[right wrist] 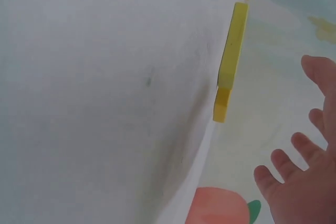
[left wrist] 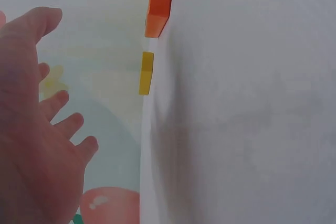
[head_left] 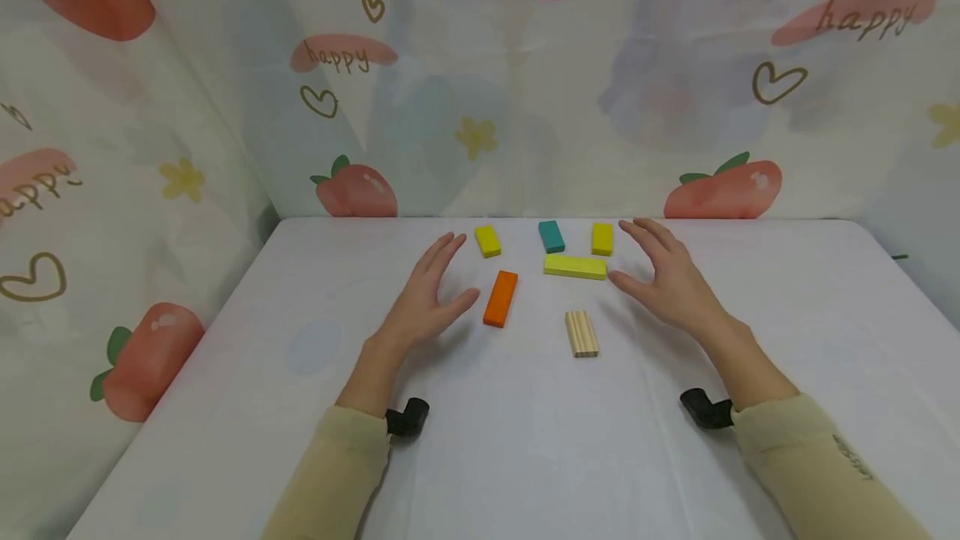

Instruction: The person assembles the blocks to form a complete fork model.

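Observation:
Both hands hover over the table with fingers spread and nothing held. My left hand (head_left: 423,298) is just left of an orange block (head_left: 500,299), its thumb pointing toward it. Beyond that thumb lies a small yellow block (head_left: 487,242). On the other side, my right hand (head_left: 671,282) has its thumb tip close to the right end of a long yellow-green block (head_left: 574,267). Behind this block lie a teal block (head_left: 551,237) and a second small yellow block (head_left: 602,239). Nearer to me is a ridged, pale wood-coloured block (head_left: 581,333).
A white cloth covers the table (head_left: 525,448). A patterned curtain (head_left: 517,82) printed with fruit, hearts and flowers stands along the table's back edge and left side. Black camera mounts (head_left: 408,418) stick out at both wrists.

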Demonstrator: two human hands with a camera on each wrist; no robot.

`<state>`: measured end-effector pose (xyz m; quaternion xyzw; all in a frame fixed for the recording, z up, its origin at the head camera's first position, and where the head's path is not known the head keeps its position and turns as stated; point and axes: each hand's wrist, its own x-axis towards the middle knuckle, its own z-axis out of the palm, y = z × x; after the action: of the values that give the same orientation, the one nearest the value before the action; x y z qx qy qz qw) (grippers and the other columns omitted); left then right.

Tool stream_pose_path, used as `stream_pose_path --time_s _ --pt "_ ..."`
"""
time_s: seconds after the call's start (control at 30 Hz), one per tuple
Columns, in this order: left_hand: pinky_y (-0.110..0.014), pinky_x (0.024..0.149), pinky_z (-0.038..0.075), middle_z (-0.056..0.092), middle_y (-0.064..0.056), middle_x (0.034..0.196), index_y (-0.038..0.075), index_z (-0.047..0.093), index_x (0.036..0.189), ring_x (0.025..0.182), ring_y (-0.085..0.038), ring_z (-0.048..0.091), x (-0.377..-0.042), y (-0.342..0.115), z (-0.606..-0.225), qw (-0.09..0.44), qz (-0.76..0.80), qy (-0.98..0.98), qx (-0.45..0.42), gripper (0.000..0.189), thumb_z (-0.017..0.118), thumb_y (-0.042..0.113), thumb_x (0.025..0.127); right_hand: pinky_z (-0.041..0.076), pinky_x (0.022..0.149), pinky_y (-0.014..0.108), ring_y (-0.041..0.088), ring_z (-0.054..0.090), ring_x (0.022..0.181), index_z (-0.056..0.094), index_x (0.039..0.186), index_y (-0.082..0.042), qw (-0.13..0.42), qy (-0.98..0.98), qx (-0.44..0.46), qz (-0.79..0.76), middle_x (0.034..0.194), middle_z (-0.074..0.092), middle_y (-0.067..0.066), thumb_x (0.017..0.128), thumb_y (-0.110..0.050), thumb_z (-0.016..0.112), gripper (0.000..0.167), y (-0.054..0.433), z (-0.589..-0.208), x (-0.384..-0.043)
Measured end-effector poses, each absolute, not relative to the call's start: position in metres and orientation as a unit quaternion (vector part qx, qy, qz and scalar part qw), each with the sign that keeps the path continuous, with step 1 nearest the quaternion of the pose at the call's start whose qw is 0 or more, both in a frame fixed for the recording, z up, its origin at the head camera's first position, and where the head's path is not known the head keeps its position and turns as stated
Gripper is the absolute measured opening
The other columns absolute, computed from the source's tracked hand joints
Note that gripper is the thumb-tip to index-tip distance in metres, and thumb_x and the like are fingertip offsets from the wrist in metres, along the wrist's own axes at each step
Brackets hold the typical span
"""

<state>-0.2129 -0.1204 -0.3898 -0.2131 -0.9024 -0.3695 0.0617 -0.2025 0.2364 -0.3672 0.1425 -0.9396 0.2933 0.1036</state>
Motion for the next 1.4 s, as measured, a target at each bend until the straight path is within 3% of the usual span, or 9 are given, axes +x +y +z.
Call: stream_pose_path --time_s 0.4,0.67,0.97,1.4 --pt "-0.05 0.117 0.028 0.031 0.005 0.162 0.022 0.035 0.158 0.148 -0.016 0.027 -0.221 -0.115 -0.395 0.003 -0.391 -0.884 -0.257 0.074 0.07 0.031 0.093 0.031 0.108 0.067 0.046 0.029 0.142 0.038 0.154 -0.008 0.044 -0.938 0.138 0.314 0.158 0.029 0.023 0.095 -0.024 0.071 0.069 0.223 -0.367 -0.22" --pt "-0.046 0.118 0.027 0.036 0.006 0.159 0.021 0.04 0.156 0.147 -0.016 0.029 -0.227 -0.108 -0.399 -0.03 -0.378 -0.885 -0.272 0.071 0.072 0.028 0.093 0.038 0.109 0.058 0.04 0.039 0.135 0.038 0.154 -0.007 -0.008 -0.93 0.136 0.341 0.155 0.035 0.019 0.097 -0.021 0.07 0.067 0.216 -0.371 -0.229" --pt "-0.038 0.117 0.03 0.047 0.006 0.151 0.02 0.05 0.149 0.141 -0.013 0.038 -0.233 -0.108 -0.407 -0.067 -0.379 -0.882 -0.272 0.063 0.073 0.019 0.091 0.039 0.108 0.056 0.041 0.042 0.132 0.043 0.151 -0.006 -0.053 -0.928 0.13 0.344 0.153 0.038 0.02 0.097 -0.018 0.068 0.061 0.215 -0.377 -0.236" --pt "-0.034 0.118 0.027 0.046 0.006 0.153 0.021 0.058 0.142 0.144 -0.012 0.035 -0.232 -0.105 -0.413 -0.086 -0.354 -0.884 -0.292 0.056 0.075 0.019 0.089 0.043 0.104 0.055 0.041 0.047 0.122 0.047 0.148 -0.007 -0.077 -0.928 0.104 0.349 0.146 0.044 0.022 0.098 -0.017 0.067 0.054 0.222 -0.385 -0.239"
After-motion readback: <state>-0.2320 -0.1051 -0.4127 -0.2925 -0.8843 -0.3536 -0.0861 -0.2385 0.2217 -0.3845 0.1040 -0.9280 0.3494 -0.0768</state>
